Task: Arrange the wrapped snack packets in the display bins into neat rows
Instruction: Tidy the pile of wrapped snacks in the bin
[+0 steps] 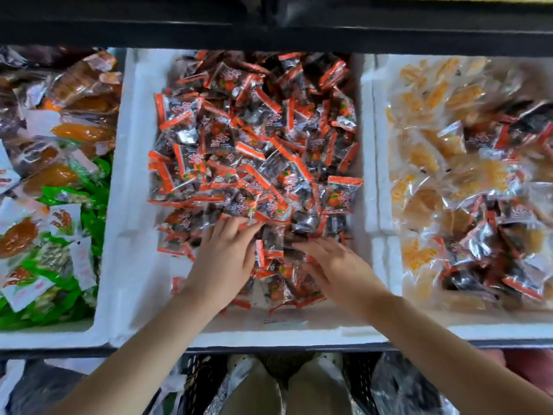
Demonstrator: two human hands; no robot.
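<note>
Three bins (131, 205) (white foam); left hand (224, 259) and right hand (335, 265) touch packets (254, 145).

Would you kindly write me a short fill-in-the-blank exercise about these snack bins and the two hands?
1. The left hand and right hand both rest on dark snack packets with orange ends in the ____ of the three white foam bins.
2. The green foil packets lie to the ____ of that bin.
3. The clear packets of yellow pieces lie to its ____.

Missing words: middle; left; right.
</note>
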